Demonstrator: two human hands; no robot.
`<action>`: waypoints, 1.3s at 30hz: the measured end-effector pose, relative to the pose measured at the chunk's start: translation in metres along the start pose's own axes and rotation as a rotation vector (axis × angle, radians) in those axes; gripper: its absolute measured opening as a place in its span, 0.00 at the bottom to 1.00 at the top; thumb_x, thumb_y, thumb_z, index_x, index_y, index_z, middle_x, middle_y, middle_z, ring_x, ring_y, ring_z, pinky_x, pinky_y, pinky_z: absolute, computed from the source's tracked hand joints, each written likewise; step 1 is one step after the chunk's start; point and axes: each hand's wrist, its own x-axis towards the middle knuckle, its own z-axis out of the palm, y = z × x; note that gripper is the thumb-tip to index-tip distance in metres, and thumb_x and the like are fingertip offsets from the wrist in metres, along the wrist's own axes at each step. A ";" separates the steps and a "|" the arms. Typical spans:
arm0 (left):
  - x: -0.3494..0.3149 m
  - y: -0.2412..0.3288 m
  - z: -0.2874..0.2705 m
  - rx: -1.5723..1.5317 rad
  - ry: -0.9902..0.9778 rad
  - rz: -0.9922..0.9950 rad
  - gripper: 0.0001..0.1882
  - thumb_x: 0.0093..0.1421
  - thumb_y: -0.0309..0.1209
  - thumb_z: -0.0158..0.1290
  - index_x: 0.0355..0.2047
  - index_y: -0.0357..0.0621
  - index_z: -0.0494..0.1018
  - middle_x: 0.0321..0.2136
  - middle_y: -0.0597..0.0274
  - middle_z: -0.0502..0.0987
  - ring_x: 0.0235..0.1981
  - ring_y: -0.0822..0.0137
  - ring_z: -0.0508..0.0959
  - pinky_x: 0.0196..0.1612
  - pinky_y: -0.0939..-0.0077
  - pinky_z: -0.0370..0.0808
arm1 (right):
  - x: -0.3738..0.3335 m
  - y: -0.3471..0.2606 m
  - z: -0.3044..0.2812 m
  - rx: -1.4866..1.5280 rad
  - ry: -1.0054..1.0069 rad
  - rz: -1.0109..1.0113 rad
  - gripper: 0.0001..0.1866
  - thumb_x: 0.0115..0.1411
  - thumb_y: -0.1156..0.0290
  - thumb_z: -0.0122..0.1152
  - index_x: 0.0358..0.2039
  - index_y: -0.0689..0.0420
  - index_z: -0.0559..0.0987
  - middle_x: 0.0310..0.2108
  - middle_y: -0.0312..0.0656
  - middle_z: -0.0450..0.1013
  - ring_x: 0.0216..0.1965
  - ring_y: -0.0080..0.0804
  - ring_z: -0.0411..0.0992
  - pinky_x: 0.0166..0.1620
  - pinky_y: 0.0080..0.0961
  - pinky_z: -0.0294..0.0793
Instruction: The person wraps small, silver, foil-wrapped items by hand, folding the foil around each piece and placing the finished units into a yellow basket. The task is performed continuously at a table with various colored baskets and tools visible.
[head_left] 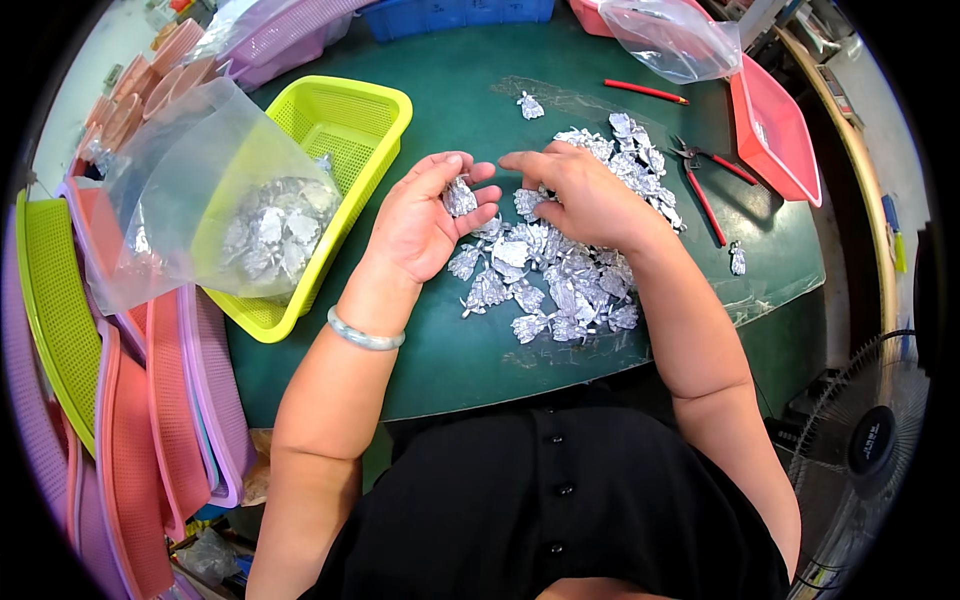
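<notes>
My left hand (pixel 412 222) is turned palm up, its fingers curled round a small silver metal casting (pixel 460 197). A pale bangle sits on that wrist. Just to the right, my right hand (pixel 592 198) reaches down with bent fingers. Between its thumb and fingers shows another silver metal piece (pixel 528 204), seemingly pinched there. Under both hands spreads a loose pile of the same flat, rough-edged castings (pixel 570 285). A second heap (pixel 640 165) lies just beyond my right hand. One single piece (pixel 530 105) rests apart at the far side, another (pixel 738 258) at the right.
Left of my hands, a yellow-green basket (pixel 385 105) carries a clear plastic bag (pixel 190 200) of castings. Red-handled pliers (pixel 705 190) and a red pen-like stick (pixel 645 92) lie on the green table (pixel 450 385). Pink trays (pixel 775 140), stacked baskets (pixel 140 470) and a fan (pixel 870 450) surround it.
</notes>
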 end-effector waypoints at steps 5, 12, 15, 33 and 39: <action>-0.006 0.000 0.008 0.341 0.056 0.000 0.06 0.57 0.32 0.47 0.32 0.43 0.67 0.24 0.65 0.71 0.23 0.75 0.72 0.23 0.85 0.69 | 0.003 -0.008 -0.006 0.493 0.002 0.135 0.28 0.44 0.87 0.52 0.48 0.57 0.67 0.27 0.37 0.70 0.30 0.24 0.67 0.38 0.22 0.67; -0.010 -0.005 0.017 0.467 -0.011 -0.042 0.06 0.55 0.32 0.50 0.27 0.43 0.68 0.19 0.65 0.71 0.18 0.77 0.70 0.18 0.89 0.63 | 0.004 -0.012 -0.003 0.941 0.130 0.111 0.28 0.48 0.87 0.50 0.53 0.61 0.61 0.36 0.39 0.69 0.33 0.19 0.67 0.40 0.17 0.67; -0.013 -0.007 0.021 0.485 -0.071 -0.052 0.06 0.55 0.30 0.49 0.28 0.40 0.68 0.22 0.61 0.73 0.19 0.75 0.72 0.19 0.87 0.65 | 0.005 -0.007 0.003 1.003 0.174 0.092 0.27 0.49 0.85 0.52 0.52 0.63 0.60 0.41 0.43 0.66 0.34 0.22 0.68 0.38 0.17 0.69; -0.009 -0.010 0.016 0.278 0.042 0.156 0.04 0.55 0.28 0.49 0.28 0.42 0.70 0.20 0.65 0.73 0.20 0.75 0.72 0.21 0.85 0.67 | 0.006 -0.011 -0.004 1.146 0.136 0.277 0.24 0.49 0.82 0.54 0.48 0.64 0.64 0.30 0.34 0.69 0.32 0.18 0.67 0.36 0.16 0.68; -0.010 -0.010 0.017 0.286 0.036 0.150 0.03 0.55 0.28 0.49 0.28 0.42 0.70 0.21 0.64 0.74 0.20 0.75 0.72 0.21 0.85 0.67 | 0.005 -0.010 -0.002 1.186 0.139 0.265 0.24 0.49 0.82 0.55 0.48 0.64 0.64 0.30 0.34 0.69 0.31 0.18 0.67 0.36 0.16 0.68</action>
